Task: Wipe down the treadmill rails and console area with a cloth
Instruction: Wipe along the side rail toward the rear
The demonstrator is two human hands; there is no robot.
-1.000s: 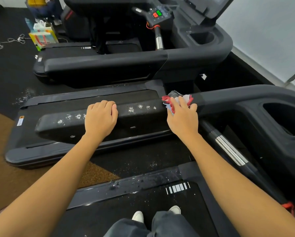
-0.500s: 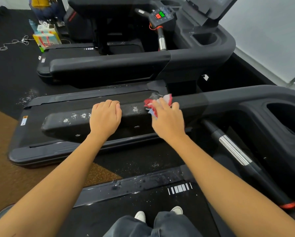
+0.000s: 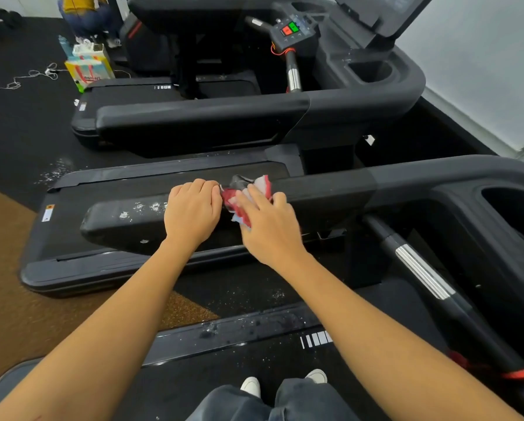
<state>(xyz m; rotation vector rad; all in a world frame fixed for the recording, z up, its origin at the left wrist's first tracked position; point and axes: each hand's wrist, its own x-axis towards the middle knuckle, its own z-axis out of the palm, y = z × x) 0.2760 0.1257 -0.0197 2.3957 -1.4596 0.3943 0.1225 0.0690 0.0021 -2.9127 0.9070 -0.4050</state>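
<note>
Left hand [image 3: 192,212] grips the rail [image 3: 118,227] — right hand [image 3: 268,229], fingers flat, presses the cloth [image 3: 256,184] beside it.

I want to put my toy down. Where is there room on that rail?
The rail looks bare between the cloth and its bend. The middle is crowded: the left hand grips it and the right hand presses the cloth. Beyond the left hand, white specks dot it.
</note>
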